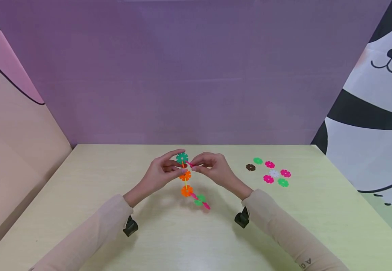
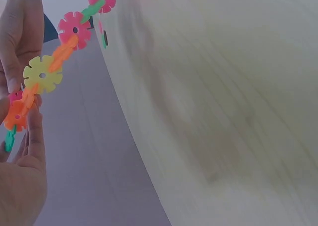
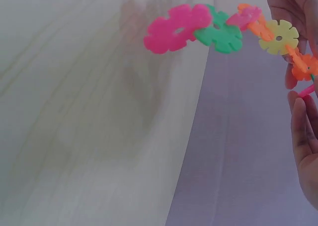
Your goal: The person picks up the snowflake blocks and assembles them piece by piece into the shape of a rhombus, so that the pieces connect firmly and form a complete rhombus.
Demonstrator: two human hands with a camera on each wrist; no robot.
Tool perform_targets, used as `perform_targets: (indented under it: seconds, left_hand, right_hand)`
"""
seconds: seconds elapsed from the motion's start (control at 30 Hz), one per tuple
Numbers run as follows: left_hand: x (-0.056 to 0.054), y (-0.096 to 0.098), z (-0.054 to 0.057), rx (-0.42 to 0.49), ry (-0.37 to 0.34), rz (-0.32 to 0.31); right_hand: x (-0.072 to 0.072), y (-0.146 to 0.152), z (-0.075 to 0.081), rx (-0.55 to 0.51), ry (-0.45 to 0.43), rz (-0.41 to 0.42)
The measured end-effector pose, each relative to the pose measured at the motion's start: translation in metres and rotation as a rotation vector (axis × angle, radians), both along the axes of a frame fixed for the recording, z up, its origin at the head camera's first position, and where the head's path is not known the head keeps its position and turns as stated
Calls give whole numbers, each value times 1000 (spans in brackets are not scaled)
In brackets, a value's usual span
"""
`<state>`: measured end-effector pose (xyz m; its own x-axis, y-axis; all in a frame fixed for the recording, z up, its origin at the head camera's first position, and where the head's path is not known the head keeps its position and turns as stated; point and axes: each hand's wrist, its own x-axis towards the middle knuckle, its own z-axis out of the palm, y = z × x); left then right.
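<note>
A chain of notched flower-shaped plastic discs hangs between the two hands, above the table. My left hand point(image 1: 158, 171) grips its upper end, around a teal disc point(image 1: 182, 157) and an orange disc point(image 1: 184, 175). Beside it, my right hand point(image 1: 215, 168) pinches a pink disc point(image 1: 190, 164) edge-on against the chain's upper part; whether the slots are joined cannot be seen. Lower down come a yellow disc point(image 2: 35, 82), another orange disc point(image 1: 187, 191) and a green disc point(image 3: 221, 39). A larger-looking pink disc point(image 3: 166, 35) ends the chain.
Loose discs lie on the table point(image 1: 148, 241) to the right: a brown one point(image 1: 251, 167), a white one point(image 1: 274, 173), two green and several pink point(image 1: 285, 173). A purple panel point(image 1: 196, 75) stands behind the table, with printed panels at both sides.
</note>
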<state>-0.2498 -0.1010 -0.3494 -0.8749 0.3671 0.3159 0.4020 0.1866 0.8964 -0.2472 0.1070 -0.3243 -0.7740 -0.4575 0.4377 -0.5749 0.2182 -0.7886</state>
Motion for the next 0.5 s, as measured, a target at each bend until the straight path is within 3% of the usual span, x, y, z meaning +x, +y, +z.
perform_targets:
  seconds: [0.23, 0.5]
  left_hand:
    - [1, 0, 1, 11, -3, -39]
    - [2, 0, 3, -4, -11, -33]
  right_hand:
    - [1, 1, -3, -40, 37, 2]
    - [2, 1, -5, -52, 76, -4]
